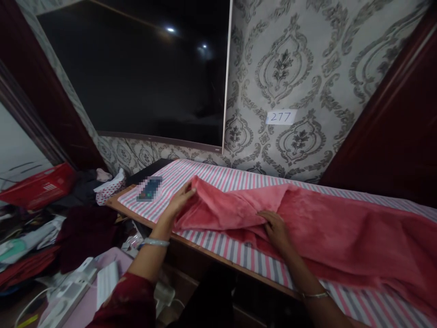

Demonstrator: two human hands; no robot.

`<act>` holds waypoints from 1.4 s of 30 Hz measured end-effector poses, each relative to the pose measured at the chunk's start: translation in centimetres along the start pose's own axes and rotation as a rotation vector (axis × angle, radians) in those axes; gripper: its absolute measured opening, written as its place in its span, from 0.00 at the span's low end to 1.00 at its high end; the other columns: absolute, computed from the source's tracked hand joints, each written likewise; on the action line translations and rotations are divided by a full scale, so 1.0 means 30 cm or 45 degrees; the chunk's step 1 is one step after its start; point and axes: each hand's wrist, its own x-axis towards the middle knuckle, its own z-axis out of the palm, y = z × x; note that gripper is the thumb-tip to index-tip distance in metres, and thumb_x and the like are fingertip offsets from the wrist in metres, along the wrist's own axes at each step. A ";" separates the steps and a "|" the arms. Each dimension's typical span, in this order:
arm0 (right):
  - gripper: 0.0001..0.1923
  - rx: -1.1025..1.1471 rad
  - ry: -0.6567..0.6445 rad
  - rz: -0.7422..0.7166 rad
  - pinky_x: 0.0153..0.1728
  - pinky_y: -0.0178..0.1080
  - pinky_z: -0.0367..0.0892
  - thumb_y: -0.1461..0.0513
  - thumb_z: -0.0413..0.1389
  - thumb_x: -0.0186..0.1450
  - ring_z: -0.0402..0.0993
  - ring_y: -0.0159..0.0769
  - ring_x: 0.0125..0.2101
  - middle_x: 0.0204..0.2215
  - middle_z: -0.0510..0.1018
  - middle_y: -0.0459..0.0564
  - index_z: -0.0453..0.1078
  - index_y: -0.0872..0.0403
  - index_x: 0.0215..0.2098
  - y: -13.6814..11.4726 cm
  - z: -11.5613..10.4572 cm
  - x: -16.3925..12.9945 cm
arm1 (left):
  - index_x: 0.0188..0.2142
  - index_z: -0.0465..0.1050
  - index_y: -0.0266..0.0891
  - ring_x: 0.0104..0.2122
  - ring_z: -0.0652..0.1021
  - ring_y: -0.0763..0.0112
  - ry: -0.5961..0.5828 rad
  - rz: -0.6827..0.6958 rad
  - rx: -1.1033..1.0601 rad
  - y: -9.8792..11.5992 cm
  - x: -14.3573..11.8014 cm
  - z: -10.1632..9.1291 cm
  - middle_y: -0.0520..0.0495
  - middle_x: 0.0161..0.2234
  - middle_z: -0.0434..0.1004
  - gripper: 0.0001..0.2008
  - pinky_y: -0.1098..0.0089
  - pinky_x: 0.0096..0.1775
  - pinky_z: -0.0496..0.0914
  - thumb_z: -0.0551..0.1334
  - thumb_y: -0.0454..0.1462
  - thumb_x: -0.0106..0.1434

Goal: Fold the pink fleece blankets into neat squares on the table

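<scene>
pink blanket (327, 228) runs long left-to-right, mostly right of hands | left hand (180, 201) pinching its corner | right hand (276, 228) nearer bulk, can't tell grip tbh

The view's right edge cuts off the pink blanket (327, 228), and pixelation blurs a dark object (149, 188).

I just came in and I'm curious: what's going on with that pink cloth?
A person has both hands on the pink cloth. The left hand grips it at its left end, and the right hand touches a fold farther along. The rest stretches off to the right over a striped sheet.
</scene>
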 end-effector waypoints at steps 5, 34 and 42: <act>0.19 -0.004 -0.008 0.021 0.50 0.53 0.69 0.66 0.48 0.61 0.76 0.45 0.46 0.42 0.82 0.52 0.78 0.50 0.43 0.007 0.001 -0.001 | 0.39 0.77 0.38 0.45 0.77 0.54 -0.017 0.110 0.461 -0.096 -0.033 -0.001 0.40 0.42 0.80 0.23 0.56 0.50 0.69 0.62 0.54 0.54; 0.19 -0.027 0.014 0.014 0.50 0.51 0.69 0.68 0.49 0.59 0.76 0.45 0.45 0.41 0.82 0.54 0.77 0.52 0.42 -0.031 -0.007 0.016 | 0.47 0.72 0.43 0.37 0.77 0.63 0.097 -0.017 -0.117 0.138 -0.148 0.010 0.48 0.36 0.77 0.24 0.65 0.41 0.71 0.68 0.46 0.50; 0.16 -0.119 -0.041 0.025 0.43 0.49 0.69 0.67 0.49 0.60 0.78 0.45 0.39 0.37 0.83 0.53 0.78 0.51 0.38 -0.041 -0.027 0.074 | 0.42 0.75 0.41 0.44 0.76 0.59 -0.058 0.300 0.517 0.212 -0.184 -0.064 0.44 0.41 0.77 0.15 0.59 0.51 0.68 0.58 0.46 0.61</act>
